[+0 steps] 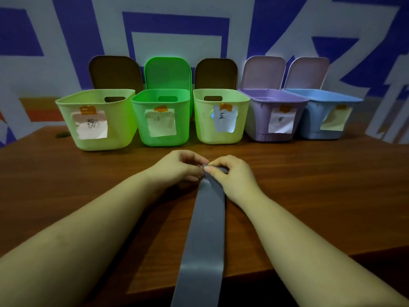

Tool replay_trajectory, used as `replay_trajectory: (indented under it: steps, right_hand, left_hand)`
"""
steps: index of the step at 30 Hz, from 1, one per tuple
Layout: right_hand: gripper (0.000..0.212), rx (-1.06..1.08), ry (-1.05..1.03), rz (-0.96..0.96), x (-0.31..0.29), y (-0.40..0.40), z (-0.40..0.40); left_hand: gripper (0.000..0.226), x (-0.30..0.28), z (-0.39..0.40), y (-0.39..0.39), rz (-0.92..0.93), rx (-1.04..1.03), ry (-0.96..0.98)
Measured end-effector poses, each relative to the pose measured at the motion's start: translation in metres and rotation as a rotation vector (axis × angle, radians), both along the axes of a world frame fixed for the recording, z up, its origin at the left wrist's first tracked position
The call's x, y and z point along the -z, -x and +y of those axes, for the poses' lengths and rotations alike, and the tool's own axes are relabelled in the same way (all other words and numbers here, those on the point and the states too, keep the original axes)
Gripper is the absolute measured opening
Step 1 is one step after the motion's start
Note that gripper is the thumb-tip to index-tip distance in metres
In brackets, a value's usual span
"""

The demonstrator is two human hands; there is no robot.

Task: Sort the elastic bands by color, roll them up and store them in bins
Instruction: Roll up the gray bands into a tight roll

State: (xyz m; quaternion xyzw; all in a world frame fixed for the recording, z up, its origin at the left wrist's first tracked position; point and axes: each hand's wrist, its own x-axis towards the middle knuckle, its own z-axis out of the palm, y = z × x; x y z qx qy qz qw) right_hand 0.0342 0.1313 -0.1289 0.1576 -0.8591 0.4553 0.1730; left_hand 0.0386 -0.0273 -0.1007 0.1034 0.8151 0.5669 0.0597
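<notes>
We see both hands meeting at frame centre, slightly toward 12 o'clock. Left hand has fingers curled, thumb and fingertips pinching the far end of the grey elastic band. Right hand does the same from the 3 o'clock side, fingers curled round that same end. The fingertips of both hands nearly touch over the band's tip.

The band is a flat, wide strip, matte and smooth, uniform slate grey. It runs from the hands toward 6 o'clock, lies on the table and drapes over the near edge out of frame. The far end looks folded over under the fingers; we cannot tell how many turns.

The table is dark brown wood grain, smooth, with a straight near edge.

At 12 o'clock, a row of five plastic bins stands along the far side of the table, each a tapered rounded-rectangle tub with a paper label stuck on by orange tape. From 10 to 2 o'clock: pale green bin, bright green bin, second pale green bin, purple bin, blue bin. The three green ones have slot handles near the rim. Behind each bin stands an upright lid: brown, green, brown, pink, pink.

Labels carry handwritten characters, too blurred to read reliably.

Behind them is a wall with a blue and grey geometric pattern.
</notes>
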Motion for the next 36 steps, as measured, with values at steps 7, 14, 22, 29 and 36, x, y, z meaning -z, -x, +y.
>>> replay_trajectory:
  steps: [7, 14, 22, 29, 36]
  right_hand:
    - [0.014, 0.010, 0.072, -0.216, -0.006, -0.003, 0.003]
    - [0.006, -0.060, -0.098, -0.303, -0.031, -0.006, 0.012]
    - [0.008, -0.123, -0.249, 0.005, -0.018, -0.008, 0.023]
    - [0.008, -0.136, -0.289, 0.039, -0.018, -0.006, 0.023]
    - [0.009, -0.157, 0.092, -0.146, -0.015, 0.002, 0.031]
  left_hand:
    - [0.020, 0.016, -0.003, 0.009, 0.109, -0.021, 0.006]
    - [0.023, 0.013, -0.006, 0.008, 0.321, -0.053, 0.260]
    - [0.011, 0.007, -0.010, 0.005, 0.225, 0.104, 0.154]
    - [0.012, 0.013, -0.010, 0.009, 0.300, 0.096, 0.182]
    - [0.020, 0.007, -0.005, 0.007, 0.443, 0.107, 0.434]
